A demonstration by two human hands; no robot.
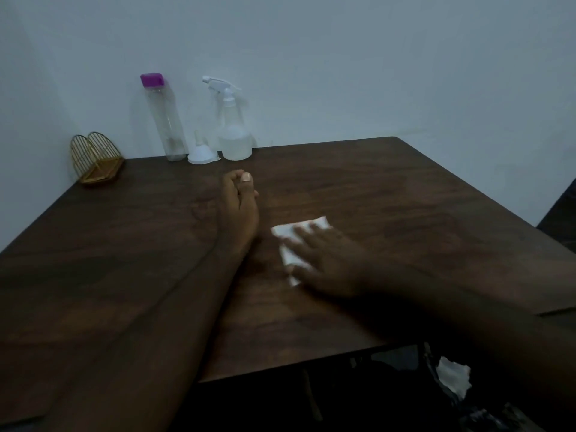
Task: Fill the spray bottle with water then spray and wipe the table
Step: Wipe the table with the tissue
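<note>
Nearest the camera, two bare forearms reach out over the dark wooden tabletop point(405, 188). The right hand point(327, 260) lies palm down with its fingers spread flat, pressing a single white cloth point(288, 241) against the wood; the cloth shows past the fingertips and along the thumb side, the rest being hidden under the palm. The hand looks slightly blurred. Just to its left, the left hand point(238, 201) rests on its edge on the tabletop, fingers loosely curled toward the thumb, holding nothing.

Below the front edge of the tabletop, at the lower right, one crumpled white scrap point(453, 377) lies among dark shapes that are too dim to make out.

At the far edge, against the pale wall point(374, 73), four things stand in a row. From the left: one gold wire holder point(96, 159), well apart from the others; one tall clear bottle point(165, 123) with a purple cap; one small white funnel point(202, 152), mouth down, just beside it; and one spray bottle point(232, 123) with a white trigger head, upright, with clear liquid in its lower part.
</note>
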